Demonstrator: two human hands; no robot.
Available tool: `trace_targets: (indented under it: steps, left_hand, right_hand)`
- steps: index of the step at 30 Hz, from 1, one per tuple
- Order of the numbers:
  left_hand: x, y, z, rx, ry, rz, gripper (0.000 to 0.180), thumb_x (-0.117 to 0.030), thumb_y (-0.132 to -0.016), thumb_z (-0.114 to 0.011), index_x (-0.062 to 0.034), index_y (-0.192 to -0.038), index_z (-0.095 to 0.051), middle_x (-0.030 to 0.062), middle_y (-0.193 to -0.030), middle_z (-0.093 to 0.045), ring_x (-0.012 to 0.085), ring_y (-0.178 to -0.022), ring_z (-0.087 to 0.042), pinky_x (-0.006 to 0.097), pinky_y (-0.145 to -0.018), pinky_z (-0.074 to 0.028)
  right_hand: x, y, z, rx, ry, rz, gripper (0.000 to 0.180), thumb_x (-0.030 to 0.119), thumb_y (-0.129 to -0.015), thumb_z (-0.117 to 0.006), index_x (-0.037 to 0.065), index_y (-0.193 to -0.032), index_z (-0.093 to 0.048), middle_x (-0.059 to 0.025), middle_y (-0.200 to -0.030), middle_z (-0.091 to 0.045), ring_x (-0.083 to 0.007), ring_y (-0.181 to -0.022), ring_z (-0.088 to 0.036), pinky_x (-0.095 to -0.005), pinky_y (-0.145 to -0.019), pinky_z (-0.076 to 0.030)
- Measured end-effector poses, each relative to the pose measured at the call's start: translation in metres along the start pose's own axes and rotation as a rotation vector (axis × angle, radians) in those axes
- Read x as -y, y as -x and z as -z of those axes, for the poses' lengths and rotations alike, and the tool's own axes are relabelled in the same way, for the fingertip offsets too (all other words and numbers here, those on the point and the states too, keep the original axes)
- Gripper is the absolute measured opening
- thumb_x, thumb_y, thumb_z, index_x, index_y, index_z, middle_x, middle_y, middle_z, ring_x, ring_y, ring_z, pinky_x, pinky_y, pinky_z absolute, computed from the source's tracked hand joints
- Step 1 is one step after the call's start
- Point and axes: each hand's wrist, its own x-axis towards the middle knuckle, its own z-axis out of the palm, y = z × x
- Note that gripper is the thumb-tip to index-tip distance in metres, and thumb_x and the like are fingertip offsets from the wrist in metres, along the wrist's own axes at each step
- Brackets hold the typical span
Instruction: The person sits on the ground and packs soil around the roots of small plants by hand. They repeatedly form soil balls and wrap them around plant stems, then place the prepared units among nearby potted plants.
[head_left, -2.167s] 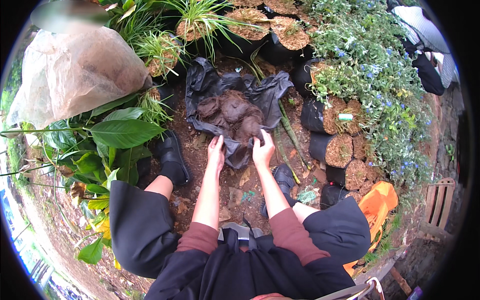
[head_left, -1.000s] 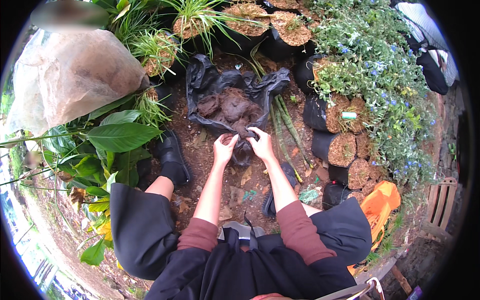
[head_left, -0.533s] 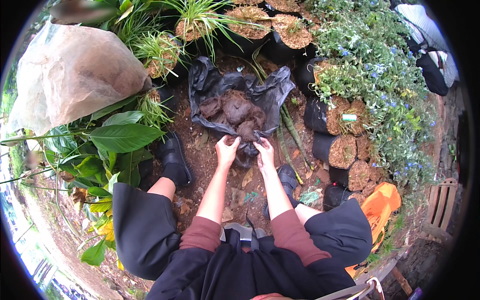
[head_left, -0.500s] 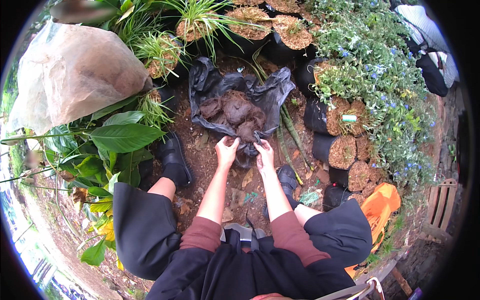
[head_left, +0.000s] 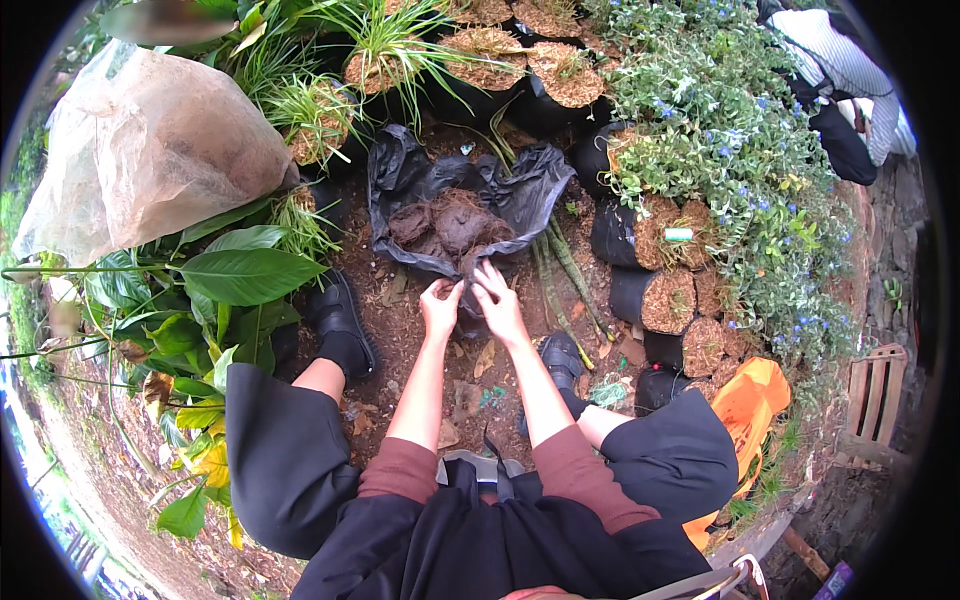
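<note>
A black plastic bag (head_left: 535, 190) lies spread on the soil in front of me, its mouth wide and crumpled. Inside it sit several brown fibrous root balls (head_left: 462, 222). My left hand (head_left: 441, 308) pinches the near rim of the bag between thumb and fingers. Close beside it, my right hand (head_left: 497, 303) reaches over the same rim. Its fingers are stretched out and touch the bag near a brown clump, partly hidden under them. Its thumb does not show clearly.
Black grow bags filled with coconut fibre (head_left: 668, 300) stand along the right and far side. Blue-flowered plants (head_left: 720, 140) spread behind them. Green stalks (head_left: 568, 265) lie beside the bag. Leafy plants (head_left: 250, 275) and a pale cloth-covered bundle (head_left: 160, 150) stand left; an orange bag (head_left: 745, 400) lies right.
My right hand has moved closer to my left one, and its pinch on the rim has loosened into outstretched fingers. The near clump has become more covered. The view has shifted slightly.
</note>
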Motion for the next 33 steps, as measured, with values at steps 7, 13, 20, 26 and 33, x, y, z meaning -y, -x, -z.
trace_targets:
  steps: [7, 13, 20, 26, 33]
  left_hand:
    - [0.009, -0.003, 0.002, -0.004, 0.096, 0.02, 0.014, -0.007, -0.08, -0.065, 0.0045, -0.087, -0.061, 0.0064, -0.082, -0.064, 0.0101, -0.074, -0.057, 0.024, -0.071, -0.046]
    - [0.018, 0.003, 0.012, -0.189, 0.201, 0.122, 0.018, -0.011, -0.084, -0.062, 0.0031, -0.094, -0.059, 0.0064, -0.091, -0.062, 0.0117, -0.083, -0.056, 0.024, -0.078, -0.043]
    - [0.015, 0.017, 0.022, -0.271, 0.236, 0.128, 0.014, -0.01, -0.086, -0.059, 0.0028, -0.092, -0.058, 0.0057, -0.09, -0.062, 0.0104, -0.082, -0.056, 0.023, -0.077, -0.042]
    - [0.019, 0.021, 0.023, -0.288, 0.162, 0.134, 0.014, -0.012, -0.086, -0.059, 0.0014, -0.086, -0.057, 0.0046, -0.085, -0.062, 0.0101, -0.079, -0.055, 0.024, -0.074, -0.042]
    - [0.023, 0.012, 0.039, -0.385, 0.188, 0.175, 0.012, -0.012, -0.086, -0.059, -0.0006, -0.089, -0.057, 0.0027, -0.086, -0.061, 0.0093, -0.079, -0.055, 0.023, -0.074, -0.042]
  right_hand:
    - [0.017, -0.018, -0.006, 0.0, 0.571, 0.148, 0.036, 0.007, -0.079, -0.057, 0.009, -0.115, -0.056, -0.0169, -0.117, -0.05, -0.0342, -0.108, -0.049, -0.0382, -0.091, -0.041]
    - [0.013, -0.021, 0.002, -0.057, 0.531, 0.152, 0.036, -0.004, -0.076, -0.054, 0.005, -0.111, -0.051, -0.0163, -0.107, -0.054, -0.0309, -0.097, -0.056, -0.0352, -0.082, -0.046]
    - [-0.027, -0.013, 0.034, 0.052, -0.597, -0.305, 0.036, -0.011, -0.081, -0.047, 0.003, -0.114, -0.048, -0.0058, -0.111, -0.056, -0.0141, -0.102, -0.053, -0.027, -0.09, -0.04]
    - [-0.019, -0.026, 0.013, -0.266, 0.238, -0.088, 0.033, -0.008, -0.071, -0.055, 0.002, -0.102, -0.05, -0.0177, -0.097, -0.057, -0.0313, -0.094, -0.056, -0.0349, -0.082, -0.043]
    - [-0.061, 0.004, 0.066, -0.636, 0.436, -0.117, 0.037, -0.01, -0.064, -0.057, 0.001, -0.096, -0.046, -0.0182, -0.091, -0.051, -0.0354, -0.09, -0.052, -0.0394, -0.081, -0.041]
